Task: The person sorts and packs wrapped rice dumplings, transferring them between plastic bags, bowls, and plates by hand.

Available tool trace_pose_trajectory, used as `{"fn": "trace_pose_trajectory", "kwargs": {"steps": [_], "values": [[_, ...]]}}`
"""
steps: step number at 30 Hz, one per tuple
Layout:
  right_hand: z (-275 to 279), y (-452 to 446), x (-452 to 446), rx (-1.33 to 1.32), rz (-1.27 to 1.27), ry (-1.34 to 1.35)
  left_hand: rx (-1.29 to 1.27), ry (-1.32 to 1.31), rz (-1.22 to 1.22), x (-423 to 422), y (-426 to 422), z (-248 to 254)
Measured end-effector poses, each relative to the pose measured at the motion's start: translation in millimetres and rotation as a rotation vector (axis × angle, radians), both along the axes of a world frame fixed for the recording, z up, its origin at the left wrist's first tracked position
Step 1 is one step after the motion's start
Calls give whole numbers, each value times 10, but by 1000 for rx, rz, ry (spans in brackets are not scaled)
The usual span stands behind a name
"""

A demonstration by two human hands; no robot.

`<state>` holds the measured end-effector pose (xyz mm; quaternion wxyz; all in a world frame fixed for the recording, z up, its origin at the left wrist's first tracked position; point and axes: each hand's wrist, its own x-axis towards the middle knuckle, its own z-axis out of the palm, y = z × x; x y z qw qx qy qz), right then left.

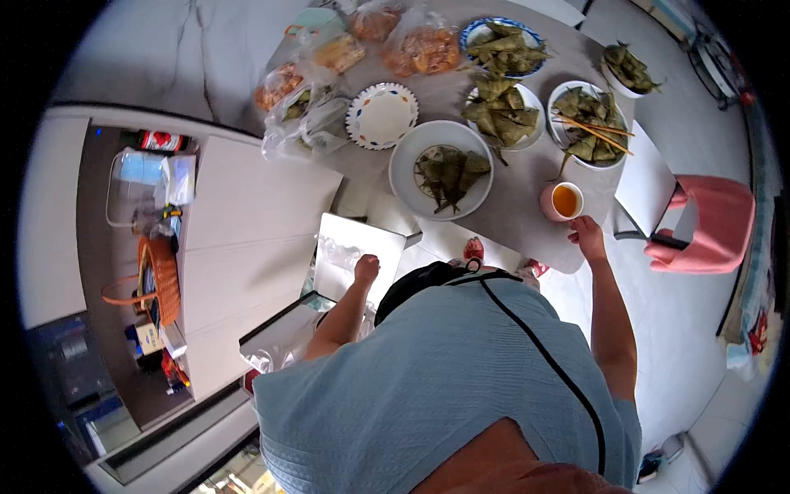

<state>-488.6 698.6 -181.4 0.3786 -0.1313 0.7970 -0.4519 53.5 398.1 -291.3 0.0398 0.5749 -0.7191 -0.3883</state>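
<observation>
Right hand [586,237] at table [512,216] edge, fingers partly curled; cup [546,206] of orange liquid on table, just beside fingertips. Cannot tell whether fingers touch cup or have hold of it. Left hand [365,270] curled into fist, nothing visible in it, well apart from cup. Left of cup, bowl [401,177] with leaf-wrapped parcels [451,174]; beyond cup, chopsticks [599,132] across more parcels.

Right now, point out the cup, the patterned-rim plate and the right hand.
Cup [546,206], head view: outer wall, left side.
Patterned-rim plate [383,116], head view: bare centre.
Right hand [587,236], head view: middle of the hand.
</observation>
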Motion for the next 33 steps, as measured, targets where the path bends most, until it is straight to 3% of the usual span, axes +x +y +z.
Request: {"fn": "trace_pose_trajectory", "kwargs": {"steps": [1,2,10,14,19,20,23,26,28,31,33], "values": [[24,-51,44,-13,-6,-34,-53,-218,-281,258,-119,-397],[50,-105,98,-23,-6,-72,72,-47,9,327,-60,-587],[48,-443,340,-22,124,-121,198,-174,166,161,110,-315],[-113,-518,392,-44,168,-125,131,-154,155,188,189,-281],[1,-611,468,-27,191,-142,-24,-160,164,46,124,133],[11,-613,474,-26,211,-141,-238,-177,127,-10,59,196],[3,-554,498,-67,281,-53,-667,-47,131,-476,-506,911],[103,-513,562,-112,230,8,-784,133,196,-1012,-1249,1709],[38,-414,565,-141,103,57,-885,270,190,-1240,-1770,1891],[-56,-218,509,-77,153,75,-762,333,311,-1565,-2164,2066],[-125,-54,460,-26,201,122,-318,124,246,-1742,-2238,2041]]}}
